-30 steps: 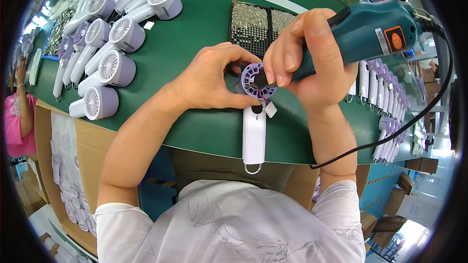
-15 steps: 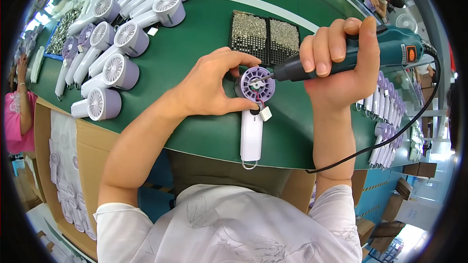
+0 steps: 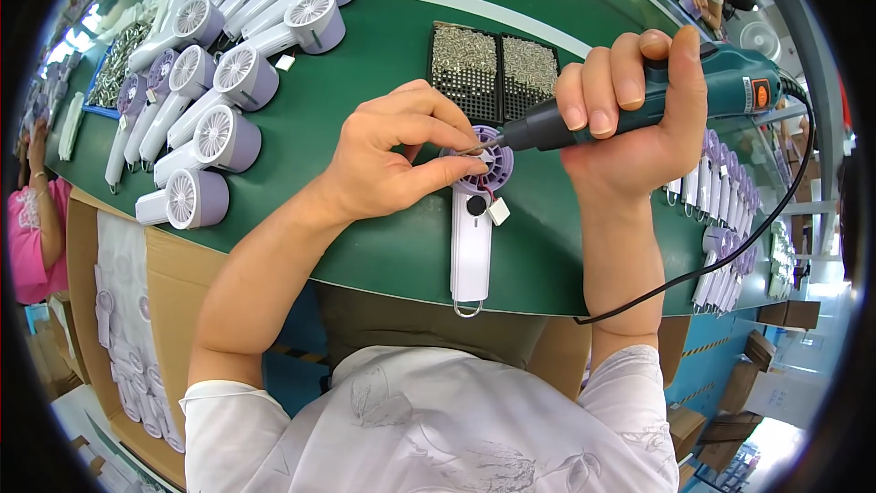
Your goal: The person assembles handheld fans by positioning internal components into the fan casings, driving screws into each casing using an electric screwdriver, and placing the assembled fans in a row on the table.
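My right hand [image 3: 639, 119] is wrapped round a dark green electric screwdriver [image 3: 730, 87] with a black nose. Its thin bit points left over the round lilac head of a handheld fan [image 3: 495, 169]. The fan lies on the bench, its white handle [image 3: 471, 251] toward me, with a wire loop at the end. A small white connector [image 3: 498, 211] on thin wires hangs beside the head. Over the head's left side, the thumb and fingers of my left hand [image 3: 392, 151] are drawn together near the bit tip. Whatever they pinch is hidden.
Two black trays of small screws [image 3: 465, 64] stand beyond the fan on the green bench [image 3: 383, 64]. Several white-and-lilac fans [image 3: 228, 137] lie at left, more fan parts [image 3: 721, 183] at right. The screwdriver's black cord [image 3: 730, 260] loops down past my right forearm.
My left hand has shifted from gripping the fan head's rim to bringing its thumb and fingers together over the head near the bit. The screwdriver has moved slightly left.
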`<action>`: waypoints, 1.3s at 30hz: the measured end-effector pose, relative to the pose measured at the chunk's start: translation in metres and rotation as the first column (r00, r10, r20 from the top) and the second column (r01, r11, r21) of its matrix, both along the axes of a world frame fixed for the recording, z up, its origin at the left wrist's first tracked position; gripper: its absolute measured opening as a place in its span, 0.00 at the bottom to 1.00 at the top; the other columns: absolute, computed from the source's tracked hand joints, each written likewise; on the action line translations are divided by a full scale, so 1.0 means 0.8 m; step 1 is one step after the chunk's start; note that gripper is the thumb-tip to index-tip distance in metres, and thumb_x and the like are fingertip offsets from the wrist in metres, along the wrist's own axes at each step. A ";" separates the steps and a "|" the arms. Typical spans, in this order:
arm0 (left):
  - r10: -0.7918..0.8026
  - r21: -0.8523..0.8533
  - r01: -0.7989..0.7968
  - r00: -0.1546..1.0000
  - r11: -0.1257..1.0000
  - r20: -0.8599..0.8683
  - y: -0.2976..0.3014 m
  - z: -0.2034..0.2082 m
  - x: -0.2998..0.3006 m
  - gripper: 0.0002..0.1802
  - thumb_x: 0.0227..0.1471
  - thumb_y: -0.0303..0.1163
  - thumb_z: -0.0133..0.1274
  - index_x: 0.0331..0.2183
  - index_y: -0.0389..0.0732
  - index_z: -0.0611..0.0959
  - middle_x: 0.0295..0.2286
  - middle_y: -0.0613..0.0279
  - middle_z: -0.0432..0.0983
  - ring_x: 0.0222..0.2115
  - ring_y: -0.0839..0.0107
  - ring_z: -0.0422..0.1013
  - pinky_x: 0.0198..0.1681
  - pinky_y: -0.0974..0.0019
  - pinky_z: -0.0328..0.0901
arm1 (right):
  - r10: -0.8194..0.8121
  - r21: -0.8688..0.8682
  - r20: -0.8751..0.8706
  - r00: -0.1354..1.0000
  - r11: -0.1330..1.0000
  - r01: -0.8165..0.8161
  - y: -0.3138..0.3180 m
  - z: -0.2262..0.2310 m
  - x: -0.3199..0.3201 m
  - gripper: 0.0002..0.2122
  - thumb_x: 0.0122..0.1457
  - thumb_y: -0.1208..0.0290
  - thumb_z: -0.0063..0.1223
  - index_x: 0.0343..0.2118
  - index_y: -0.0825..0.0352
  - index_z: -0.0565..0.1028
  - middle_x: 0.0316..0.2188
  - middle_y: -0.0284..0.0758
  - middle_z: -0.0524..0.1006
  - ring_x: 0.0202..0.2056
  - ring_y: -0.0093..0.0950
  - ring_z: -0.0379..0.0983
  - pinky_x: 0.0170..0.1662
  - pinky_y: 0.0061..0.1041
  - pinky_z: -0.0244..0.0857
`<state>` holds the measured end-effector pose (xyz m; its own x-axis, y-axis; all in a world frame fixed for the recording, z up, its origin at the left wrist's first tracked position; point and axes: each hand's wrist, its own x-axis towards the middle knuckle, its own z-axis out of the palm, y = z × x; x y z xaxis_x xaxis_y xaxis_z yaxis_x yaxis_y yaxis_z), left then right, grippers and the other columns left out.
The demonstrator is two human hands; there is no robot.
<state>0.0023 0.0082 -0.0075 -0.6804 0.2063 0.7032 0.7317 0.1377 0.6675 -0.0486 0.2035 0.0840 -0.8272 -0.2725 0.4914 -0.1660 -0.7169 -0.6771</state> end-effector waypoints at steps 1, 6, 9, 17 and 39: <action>0.013 0.006 -0.014 0.999 1.000 0.035 0.001 0.002 0.002 0.09 0.39 0.22 0.70 0.28 0.38 0.87 0.29 0.62 0.81 0.27 0.75 0.69 0.22 0.73 0.59 | 0.000 0.000 0.000 1.000 1.000 0.000 0.000 0.000 0.000 0.17 0.70 0.56 0.38 0.35 0.63 0.76 0.17 0.28 0.67 0.12 0.24 0.62 0.19 0.29 0.62; 0.033 0.018 -0.034 0.997 0.999 0.071 0.002 0.001 0.002 0.08 0.39 0.23 0.70 0.26 0.38 0.87 0.27 0.63 0.81 0.26 0.74 0.69 0.23 0.71 0.59 | -0.016 0.012 -0.052 0.999 1.000 0.017 0.003 0.002 0.000 0.17 0.70 0.56 0.38 0.36 0.63 0.76 0.16 0.29 0.67 0.12 0.24 0.61 0.19 0.29 0.61; 0.050 0.003 -0.051 0.996 0.999 0.080 0.001 0.000 0.002 0.07 0.39 0.23 0.70 0.25 0.38 0.87 0.26 0.64 0.81 0.25 0.74 0.69 0.23 0.71 0.59 | -0.007 0.029 -0.087 0.996 1.000 0.009 0.004 0.004 0.001 0.17 0.70 0.57 0.38 0.36 0.63 0.76 0.16 0.29 0.67 0.12 0.24 0.62 0.18 0.29 0.62; 0.075 -0.012 -0.075 0.991 0.997 0.109 0.003 0.001 0.003 0.06 0.39 0.23 0.70 0.25 0.38 0.87 0.26 0.65 0.81 0.25 0.75 0.69 0.23 0.71 0.59 | -0.022 0.060 -0.142 0.990 0.998 0.031 0.004 0.004 0.005 0.16 0.71 0.59 0.37 0.36 0.63 0.76 0.17 0.29 0.66 0.12 0.23 0.60 0.19 0.28 0.61; 0.023 -0.167 0.015 0.974 0.986 0.224 -0.006 0.007 0.004 0.43 0.30 0.36 0.76 0.51 0.39 0.80 0.45 0.63 0.77 0.36 0.70 0.68 0.32 0.70 0.63 | 0.016 0.191 -0.343 0.939 0.980 0.052 0.008 -0.003 0.005 0.17 0.72 0.61 0.32 0.42 0.64 0.75 0.19 0.29 0.67 0.14 0.22 0.60 0.20 0.26 0.62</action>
